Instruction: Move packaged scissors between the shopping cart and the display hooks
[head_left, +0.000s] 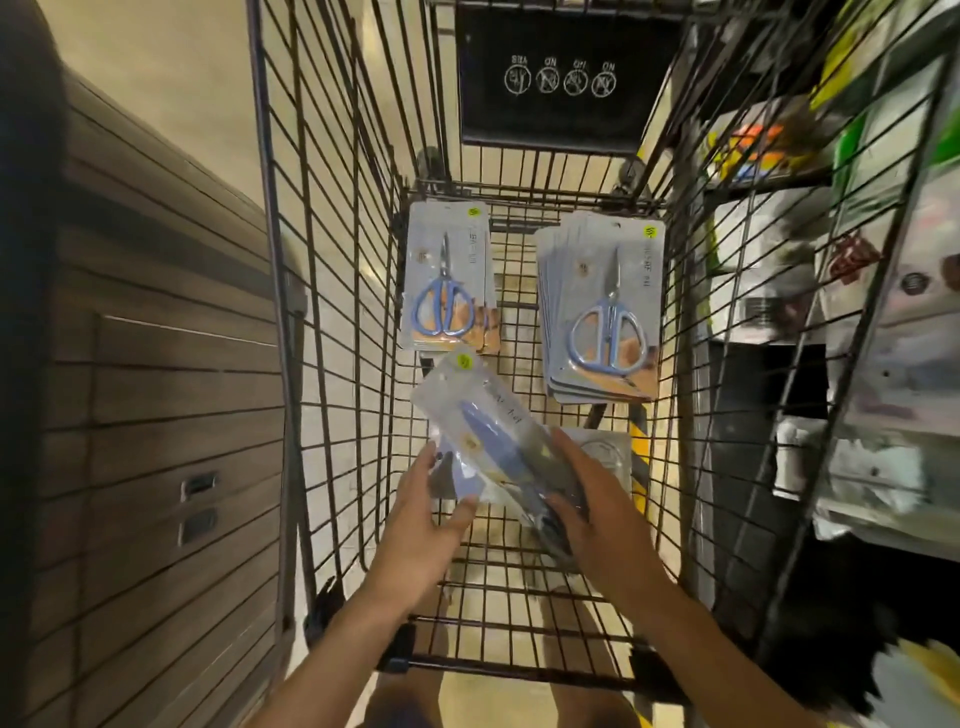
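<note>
Inside the wire shopping cart (322, 291) both my hands hold a tilted, blurred bundle of packaged blue scissors (491, 436). My left hand (428, 525) grips its lower left edge, thumb on top. My right hand (592, 509) grips its right side, fingers curled over the packs. On the cart floor lie a small pile of packaged scissors (449, 280) at the far left and a taller stack (602, 312) at the far right. Another pack (605, 452) shows partly behind my right hand. No display hooks are clearly visible.
A black safety sign (563, 78) hangs on the cart's far end. Store shelves with mixed packaged goods (857, 312) stand close on the right. A wood-panelled counter (156, 364) runs along the left. Beige floor shows through the cart mesh.
</note>
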